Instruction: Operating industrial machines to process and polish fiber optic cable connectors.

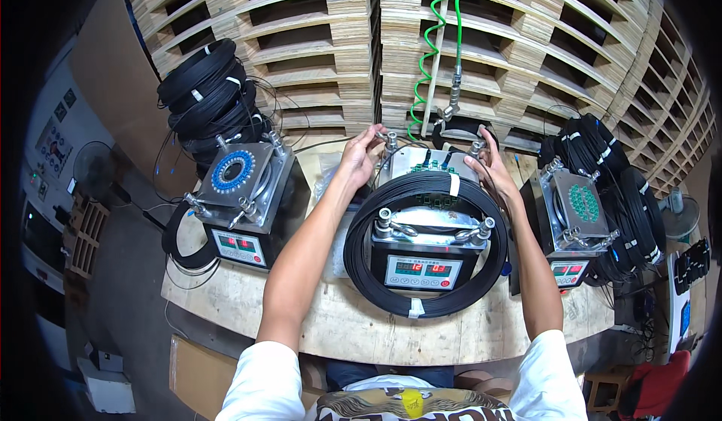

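Left hand (359, 155) pinching the rear-left clamp knob (390, 138) of the middle machine (423, 233), ringed by a black cable coil (421, 304) on the bench (316, 323). Right hand (489, 167) curled at the rear-right knob — seemingly gripping it. Close to pallets (316, 37) behind — little room beside.

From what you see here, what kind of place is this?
Probably a small cable workshop: three box machines with clamp plates and red digital displays, the middle machine ringed by a black cable coil, on a wooden bench before stacked pallets.
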Available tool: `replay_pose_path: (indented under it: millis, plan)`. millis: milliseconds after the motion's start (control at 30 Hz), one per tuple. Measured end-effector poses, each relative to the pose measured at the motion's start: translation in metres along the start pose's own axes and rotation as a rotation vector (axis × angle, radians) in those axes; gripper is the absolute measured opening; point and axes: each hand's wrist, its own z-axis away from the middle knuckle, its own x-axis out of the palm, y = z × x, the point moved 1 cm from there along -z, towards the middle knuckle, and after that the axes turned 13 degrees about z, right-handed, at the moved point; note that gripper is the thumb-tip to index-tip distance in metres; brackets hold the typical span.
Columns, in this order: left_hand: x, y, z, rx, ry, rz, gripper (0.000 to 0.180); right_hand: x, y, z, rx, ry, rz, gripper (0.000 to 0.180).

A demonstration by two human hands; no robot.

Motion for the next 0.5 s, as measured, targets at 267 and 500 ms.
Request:
replay_pose_path:
  millis: [267, 500]
  plan:
    - [-0.002, -0.009, -0.005, -0.040, 0.110, -0.260, 0.029, 0.003, -0.008, 0.004, 0.010, -0.003, 0.002, 0.095]
    - [-0.012, -0.008, -0.002, -0.035, 0.027, 0.018, 0.034, 0.006, -0.002, 0.001, -0.014, -0.001, 0.010, 0.094]
